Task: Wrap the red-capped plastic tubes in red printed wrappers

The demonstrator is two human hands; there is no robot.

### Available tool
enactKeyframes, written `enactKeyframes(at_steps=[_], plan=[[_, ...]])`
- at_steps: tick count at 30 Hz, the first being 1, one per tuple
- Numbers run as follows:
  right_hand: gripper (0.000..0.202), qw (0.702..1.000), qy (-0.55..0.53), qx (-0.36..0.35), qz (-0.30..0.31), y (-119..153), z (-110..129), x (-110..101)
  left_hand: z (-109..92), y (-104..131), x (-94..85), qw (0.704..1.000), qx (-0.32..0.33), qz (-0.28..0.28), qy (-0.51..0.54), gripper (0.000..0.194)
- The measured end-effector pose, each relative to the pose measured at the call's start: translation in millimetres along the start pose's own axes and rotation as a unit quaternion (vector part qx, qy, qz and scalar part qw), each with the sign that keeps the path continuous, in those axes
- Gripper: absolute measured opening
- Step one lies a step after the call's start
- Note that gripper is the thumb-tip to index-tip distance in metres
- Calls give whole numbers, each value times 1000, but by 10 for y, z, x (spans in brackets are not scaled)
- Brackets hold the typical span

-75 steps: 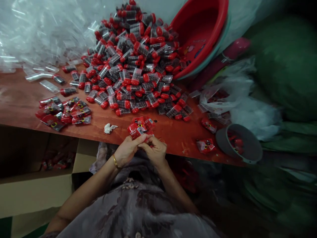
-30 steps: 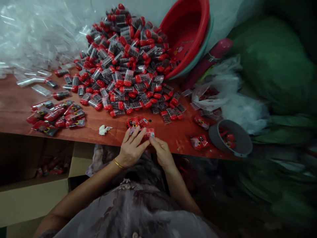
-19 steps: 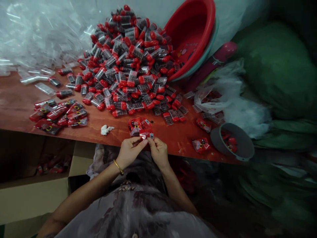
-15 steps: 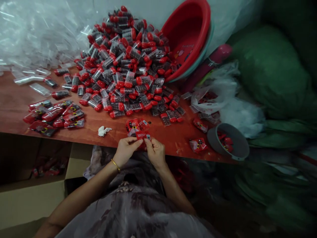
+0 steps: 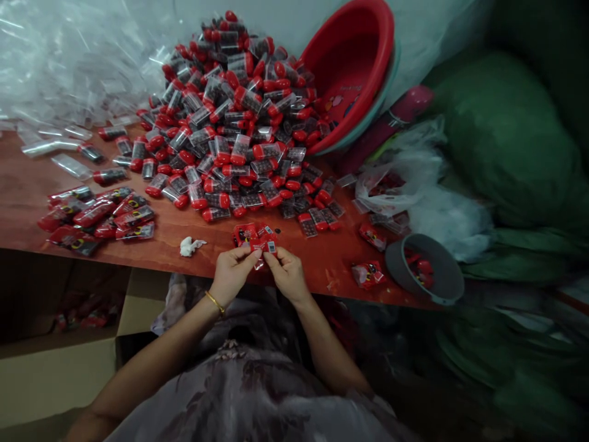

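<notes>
At the table's front edge, my left hand (image 5: 232, 273) and my right hand (image 5: 288, 275) pinch a small red printed wrapper (image 5: 263, 245) between thumbs and fingers. It has a white barcode patch near my right fingers, and a clear shiny part shows below my fingertips. Just behind it lie more red printed wrappers (image 5: 243, 233), partly covered by my hands. Further back rises a big heap of clear tubes with red ends and dark contents (image 5: 239, 147). Several finished-looking red packets (image 5: 94, 212) lie in a group to the left.
A crumpled white scrap (image 5: 191, 246) lies left of my hands. To the right are a red packet (image 5: 368, 274) and a grey bowl (image 5: 453, 276) with red pieces inside. A red basin (image 5: 363, 37) leans behind the heap. Clear plastic sleeves (image 5: 73, 80) fill the back left; an open carton (image 5: 59, 380) stands below.
Both hands have shifted slightly, with thumbs closer together over the wrapper. A clear part now shows beneath the fingertips. The view has moved a little; the heap looks the same.
</notes>
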State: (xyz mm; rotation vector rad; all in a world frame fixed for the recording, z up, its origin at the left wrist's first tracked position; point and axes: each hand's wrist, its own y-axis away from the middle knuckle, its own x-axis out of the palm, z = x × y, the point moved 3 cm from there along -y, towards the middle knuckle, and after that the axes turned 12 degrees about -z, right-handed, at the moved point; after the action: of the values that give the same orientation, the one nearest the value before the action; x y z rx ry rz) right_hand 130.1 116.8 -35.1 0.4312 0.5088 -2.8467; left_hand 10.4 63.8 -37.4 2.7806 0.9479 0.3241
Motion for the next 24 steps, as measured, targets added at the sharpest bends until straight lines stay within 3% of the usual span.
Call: enactKeyframes(at_steps=[6, 11, 16, 18, 22, 24], plan=[[32, 997, 58, -11, -41, 122, -56, 3, -14, 24, -7, 999, 15, -14, -34, 18], [42, 997, 51, -8, -61, 153, -70, -6, 74, 68, 25, 1000, -23, -7, -11, 22], [43, 998, -13, 60, 13, 198, -93, -1, 102, 113, 56, 992, -108, 10, 68, 35], [44, 998, -2, 56, 41, 171, -106, -26, 86, 116, 41, 986, -147, 27, 79, 42], [41, 988, 154, -1, 23, -158, -187, -225, -13, 34, -106, 988, -140, -19, 66, 40], [37, 945, 324, -7, -42, -407, -276, -392, -67, -18, -194, 986, -139, -57, 76, 40]])
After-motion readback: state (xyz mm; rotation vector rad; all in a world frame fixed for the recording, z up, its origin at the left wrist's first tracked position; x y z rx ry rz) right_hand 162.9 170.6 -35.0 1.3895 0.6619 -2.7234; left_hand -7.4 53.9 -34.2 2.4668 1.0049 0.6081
